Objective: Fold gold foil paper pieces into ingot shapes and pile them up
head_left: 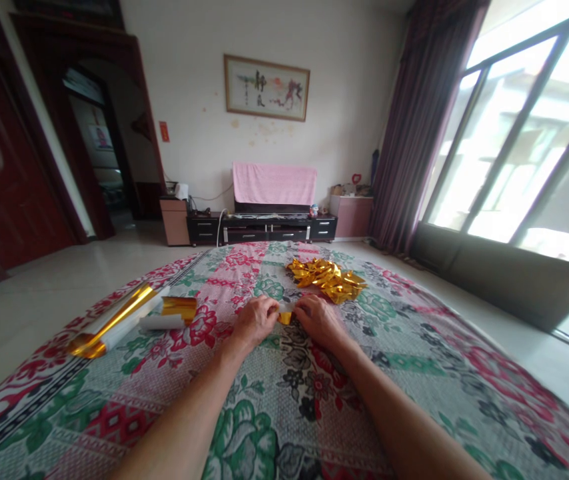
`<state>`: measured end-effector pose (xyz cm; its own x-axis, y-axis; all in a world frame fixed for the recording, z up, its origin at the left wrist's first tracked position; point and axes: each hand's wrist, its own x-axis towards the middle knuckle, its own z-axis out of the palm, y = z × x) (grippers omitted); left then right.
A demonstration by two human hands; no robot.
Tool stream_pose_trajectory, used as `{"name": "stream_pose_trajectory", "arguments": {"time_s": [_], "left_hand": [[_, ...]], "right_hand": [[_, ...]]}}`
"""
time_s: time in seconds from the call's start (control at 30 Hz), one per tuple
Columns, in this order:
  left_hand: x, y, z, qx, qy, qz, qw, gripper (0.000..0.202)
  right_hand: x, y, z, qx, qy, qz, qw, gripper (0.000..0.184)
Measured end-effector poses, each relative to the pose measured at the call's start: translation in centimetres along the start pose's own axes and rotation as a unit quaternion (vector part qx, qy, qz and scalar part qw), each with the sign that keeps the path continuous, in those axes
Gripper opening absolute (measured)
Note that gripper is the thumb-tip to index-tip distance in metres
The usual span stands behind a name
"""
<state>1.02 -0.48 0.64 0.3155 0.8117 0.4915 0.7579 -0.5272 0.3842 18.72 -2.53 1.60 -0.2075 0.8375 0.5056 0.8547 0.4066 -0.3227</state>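
Intently close together, a person's left hand point(254, 323) and right hand point(322, 321) work low over a flower-patterned surface point(244, 433), the fingertips of each pinched at one end of a small strip of gold foil point(285, 319). The strip, a glossy yellow-gold with a paler patch along its upper edge, spans the narrow gap between the hands; its finer creases are too small to make out. Just beyond the right hand lies a glinting heap of crumpled gold pieces point(327, 277), jagged and pointed at the edges. Well apart to the left, a short curled sheet point(179, 307), gold and white, lies near a longer, loosely rolled sheet point(119, 317) in the same two colors. Across the room, a pink cloth point(274, 183) drapes above a low black cabinet point(247, 235), beneath a framed picture point(266, 88) on the wall.
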Motion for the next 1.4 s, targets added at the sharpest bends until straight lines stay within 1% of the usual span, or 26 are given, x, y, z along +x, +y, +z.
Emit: {"name": "stream_pose_trajectory", "arguments": {"time_s": [0.23,0.4,0.47,0.57,0.67,0.77,0.83,0.9,0.97,1.1,1.23,1.3,1.4], "left_hand": [[0.0,-0.4,0.2,0.002,0.0,0.028,1.0,0.015],[0.1,-0.3,0.2,0.005,-0.011,0.074,0.997,0.018],[0.1,-0.2,0.1,0.006,-0.009,0.082,0.997,0.017],[0.0,-0.1,0.1,0.009,-0.012,0.085,0.996,0.017],[0.1,-0.1,-0.2,0.03,-0.033,0.101,0.994,0.02],[0.2,-0.5,-0.5,0.035,-0.062,0.132,0.989,0.022],[0.2,-0.7,-0.7,0.023,-0.081,0.151,0.985,0.022],[0.2,-1.0,-0.8,0.011,-0.088,0.157,0.984,0.023],[0.2,-1.1,-0.7,0.006,-0.085,0.152,0.985,0.022],[0.1,-1.1,-0.6,0.006,-0.075,0.157,0.985,0.022],[0.0,-1.0,-0.6,0.019,-0.063,0.169,0.983,0.023],[0.0,-1.0,-0.5,0.023,-0.054,0.166,0.984,0.023],[0.0,-1.1,-0.4,0.021,-0.047,0.147,0.988,0.024]], "right_hand": [[0.0,-0.2,0.3,0.003,-0.005,-0.015,1.0,0.012],[0.1,-0.2,0.6,-0.01,-0.015,-0.074,0.997,0.014],[0.2,-0.2,0.6,-0.012,-0.026,-0.098,0.995,0.018],[0.3,-0.2,0.6,-0.007,-0.04,-0.116,0.992,0.021],[0.3,-0.3,0.3,0.011,-0.053,-0.123,0.991,0.022],[0.3,-0.4,0.2,0.035,-0.064,-0.129,0.989,0.024],[0.3,-0.5,0.1,0.044,-0.06,-0.12,0.99,0.024],[0.3,-0.5,0.0,0.043,-0.053,-0.097,0.993,0.022],[0.4,-0.4,-0.1,0.045,-0.056,-0.09,0.993,0.021],[0.5,0.2,0.0,0.067,-0.083,-0.135,0.985,0.025],[0.3,0.7,0.0,0.081,-0.087,-0.151,0.981,0.026],[0.1,0.6,-0.2,0.088,-0.081,-0.15,0.981,0.026],[-0.1,0.2,-0.7,0.081,-0.073,-0.131,0.985,0.025]]}}
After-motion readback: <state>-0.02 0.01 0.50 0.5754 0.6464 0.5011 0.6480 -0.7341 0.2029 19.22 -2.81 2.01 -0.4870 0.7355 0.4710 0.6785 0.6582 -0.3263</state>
